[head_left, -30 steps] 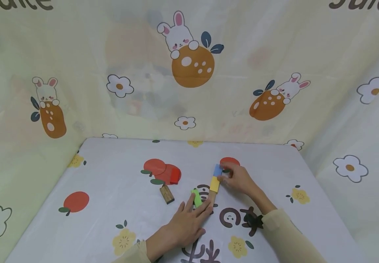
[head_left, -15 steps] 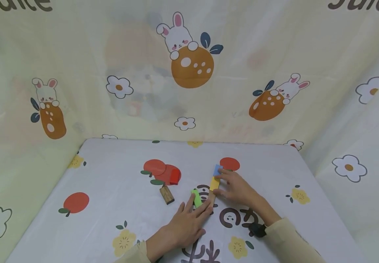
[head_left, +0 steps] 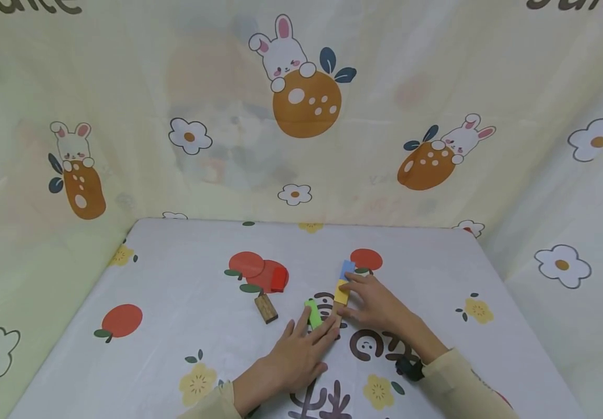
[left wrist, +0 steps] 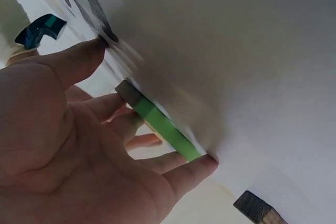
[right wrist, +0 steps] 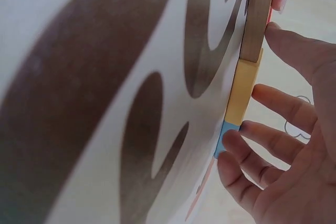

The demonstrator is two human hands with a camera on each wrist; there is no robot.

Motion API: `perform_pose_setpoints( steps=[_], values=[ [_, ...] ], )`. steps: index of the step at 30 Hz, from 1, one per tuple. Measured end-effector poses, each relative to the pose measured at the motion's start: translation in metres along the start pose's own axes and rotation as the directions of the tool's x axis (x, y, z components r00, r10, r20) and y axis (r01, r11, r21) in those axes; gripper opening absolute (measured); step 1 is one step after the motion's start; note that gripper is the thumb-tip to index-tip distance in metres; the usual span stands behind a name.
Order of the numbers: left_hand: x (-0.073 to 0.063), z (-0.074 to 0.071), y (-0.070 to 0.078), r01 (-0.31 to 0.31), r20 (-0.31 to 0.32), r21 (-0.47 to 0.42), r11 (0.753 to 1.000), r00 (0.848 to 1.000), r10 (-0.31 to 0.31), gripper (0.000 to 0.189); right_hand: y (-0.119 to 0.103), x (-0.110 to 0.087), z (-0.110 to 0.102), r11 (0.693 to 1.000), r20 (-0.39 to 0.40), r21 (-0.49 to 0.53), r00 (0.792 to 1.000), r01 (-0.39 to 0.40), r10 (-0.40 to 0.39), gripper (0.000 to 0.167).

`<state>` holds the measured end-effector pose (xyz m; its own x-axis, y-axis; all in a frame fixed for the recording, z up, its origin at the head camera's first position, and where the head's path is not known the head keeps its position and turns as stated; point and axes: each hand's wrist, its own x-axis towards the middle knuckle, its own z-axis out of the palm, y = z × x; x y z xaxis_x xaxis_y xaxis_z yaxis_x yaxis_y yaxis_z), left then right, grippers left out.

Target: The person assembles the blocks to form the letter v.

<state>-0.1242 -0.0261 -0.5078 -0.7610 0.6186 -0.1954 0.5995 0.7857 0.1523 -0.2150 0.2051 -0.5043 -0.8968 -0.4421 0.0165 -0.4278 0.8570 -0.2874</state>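
Observation:
A blue block point(head_left: 348, 267), a yellow block point(head_left: 341, 292) and a light wooden block point(right wrist: 256, 22) lie end to end in one row on the table. My right hand point(head_left: 377, 302) spreads along the row's right side, thumb at the wooden block and fingertips at the yellow and blue ones. The left hand point(head_left: 298, 356) rests at the near end, fingers mostly straight, one fingertip on the wooden block. Under its other fingers lies a green block point(left wrist: 167, 132), left of the row; a fingertip touches its end. Fingers partly hide the wooden block in the head view.
A dark wooden block point(head_left: 266, 309) lies left of the green one, and a red block point(head_left: 278, 279) sits farther back on a printed apple. The white tablecloth point(head_left: 175, 326) has printed fruit and flowers. Patterned curtains point(head_left: 217, 186) stand behind and at both sides.
My right hand has slid toward me along the row; its thumb moved from the yellow block to the wooden one. The left hand has stayed in place.

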Motion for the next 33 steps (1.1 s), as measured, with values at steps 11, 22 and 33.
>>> perform_pose_setpoints(
  steps=[11, 22, 33],
  values=[
    [-0.0006, -0.0046, 0.0016, 0.011, 0.013, 0.015, 1.0, 1.0, -0.011, 0.076, -0.0027, -0.0018, -0.0007, 1.0, -0.02, -0.007, 1.0, 0.015, -0.015, 0.06],
    [-0.0019, -0.0056, 0.003, 0.011, 0.015, 0.007, 1.0, 1.0, -0.011, 0.076, -0.0026, -0.0019, -0.0026, 1.0, 0.035, -0.013, 0.999, 0.007, -0.006, 0.06],
    [-0.0021, -0.0051, 0.0018, 0.001, 0.007, 0.003, 1.0, 1.0, -0.001, 0.075, 0.0031, -0.0011, 0.0001, 0.997, 0.013, -0.031, 0.998, 0.066, -0.066, 0.057]
  ],
)
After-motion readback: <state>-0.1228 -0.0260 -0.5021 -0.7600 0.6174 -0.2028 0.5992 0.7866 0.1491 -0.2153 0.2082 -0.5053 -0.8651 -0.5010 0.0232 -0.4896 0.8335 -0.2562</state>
